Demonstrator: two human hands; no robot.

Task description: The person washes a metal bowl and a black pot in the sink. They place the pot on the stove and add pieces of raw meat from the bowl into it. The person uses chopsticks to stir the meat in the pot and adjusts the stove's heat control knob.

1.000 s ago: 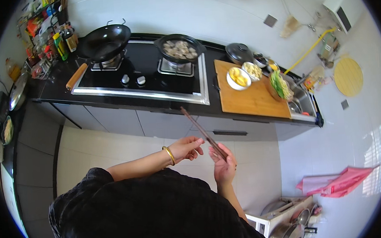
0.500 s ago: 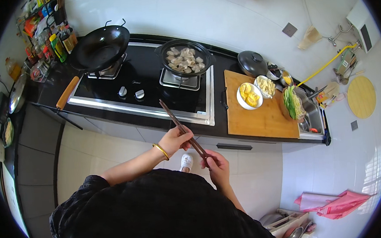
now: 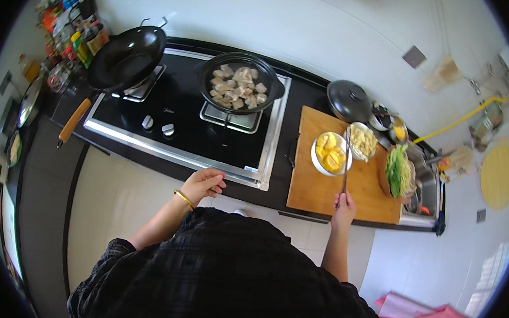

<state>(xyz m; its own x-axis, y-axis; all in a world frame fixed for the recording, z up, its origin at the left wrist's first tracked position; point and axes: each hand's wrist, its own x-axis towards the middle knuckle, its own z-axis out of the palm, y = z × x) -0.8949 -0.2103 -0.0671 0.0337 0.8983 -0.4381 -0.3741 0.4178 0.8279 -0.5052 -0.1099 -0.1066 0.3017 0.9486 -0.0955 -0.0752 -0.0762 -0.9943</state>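
My right hand point(image 3: 343, 209) is closed around a pair of dark wooden chopsticks point(image 3: 345, 171). Their tips reach over the cutting board point(image 3: 315, 193), at the edge between a white bowl point(image 3: 319, 165) of yellow chunks point(image 3: 331, 152) and a second white bowl of pale sliced pieces point(image 3: 361, 141). Whether the tips touch the food I cannot tell. My left hand point(image 3: 202, 185), with a gold bangle at the wrist, hovers before the stove's front edge, empty, its fingers loosely bent and apart. Pale meat chunks point(image 3: 238, 89) lie in a black pot point(image 3: 209, 68) on the right burner.
A black wok point(image 3: 126, 59) with a wooden handle sits on the left burner point(image 3: 145, 90). Behind the board stands a lidded black pot point(image 3: 349, 101). Green vegetables and noodle-like strands point(image 3: 398, 170) are near the sink point(image 3: 427, 177). Sauce bottles point(image 3: 81, 47) crowd the far left corner.
My right hand has moved right with the chopsticks, over the board's bowls. My left hand has let go of them and drawn left. The view has shifted and tilted.
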